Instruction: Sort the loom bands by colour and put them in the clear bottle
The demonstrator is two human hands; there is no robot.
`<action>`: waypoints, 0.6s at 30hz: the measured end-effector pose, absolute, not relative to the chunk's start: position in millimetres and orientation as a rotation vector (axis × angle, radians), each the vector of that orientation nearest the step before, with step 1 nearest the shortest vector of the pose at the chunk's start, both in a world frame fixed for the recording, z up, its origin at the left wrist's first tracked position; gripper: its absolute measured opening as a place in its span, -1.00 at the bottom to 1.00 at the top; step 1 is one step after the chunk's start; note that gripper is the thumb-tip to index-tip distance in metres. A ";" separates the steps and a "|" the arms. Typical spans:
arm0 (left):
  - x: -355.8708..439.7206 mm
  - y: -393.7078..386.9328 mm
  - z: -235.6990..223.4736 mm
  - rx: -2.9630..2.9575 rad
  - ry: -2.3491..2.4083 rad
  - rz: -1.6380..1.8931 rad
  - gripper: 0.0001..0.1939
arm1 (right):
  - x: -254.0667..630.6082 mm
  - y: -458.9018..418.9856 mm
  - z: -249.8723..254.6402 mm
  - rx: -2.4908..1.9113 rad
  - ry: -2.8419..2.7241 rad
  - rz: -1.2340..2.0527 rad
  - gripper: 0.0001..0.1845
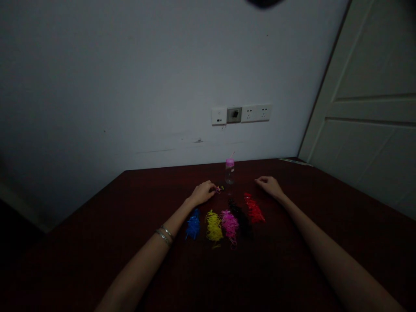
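Loose bands that look like small rubber bands lie sorted by colour on the table: a blue pile [193, 224], a yellow pile [214, 226], a pink pile [230, 224], a black pile [240, 219] and a red pile [254, 209]. Beyond the blue and yellow piles, my left hand [204, 192] rests with its fingertips closed at the edge of a few mixed-colour bands [220, 189]. My right hand [269, 186] lies beyond the red pile, fingers curled together in a pinch. Whatever it holds is too small and dark to make out.
A clear bottle [229, 173] with a pink lid and a straw-like piece stands behind the piles, between my hands. The dark red table [146, 190] meets a wall with sockets [256, 113]. A white panelled door [367, 143] is at the right.
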State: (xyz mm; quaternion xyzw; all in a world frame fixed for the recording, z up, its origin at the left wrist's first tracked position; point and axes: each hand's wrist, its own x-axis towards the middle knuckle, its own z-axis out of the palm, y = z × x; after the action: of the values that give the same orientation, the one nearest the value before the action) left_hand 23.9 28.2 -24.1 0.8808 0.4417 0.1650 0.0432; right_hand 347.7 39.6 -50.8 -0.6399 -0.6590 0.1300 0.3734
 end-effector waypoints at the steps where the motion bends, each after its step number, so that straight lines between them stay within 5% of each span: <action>1: 25.6 28.7 -25.1 2.693 1.350 0.516 -0.76 | 347.4 39.3 -50.6 -1.636 -1.691 0.330 -0.60; 18: 29.5 29.7 -18.6 2.618 1.299 0.629 -0.82 | 347.0 38.5 -49.6 -1.626 -1.715 0.296 -0.61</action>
State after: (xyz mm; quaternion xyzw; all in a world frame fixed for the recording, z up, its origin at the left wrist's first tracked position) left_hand 29.5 29.7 -18.6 0.8733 0.4332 0.2097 0.0759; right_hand 347.0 38.5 -49.6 -0.6340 -0.6687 0.1156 0.3708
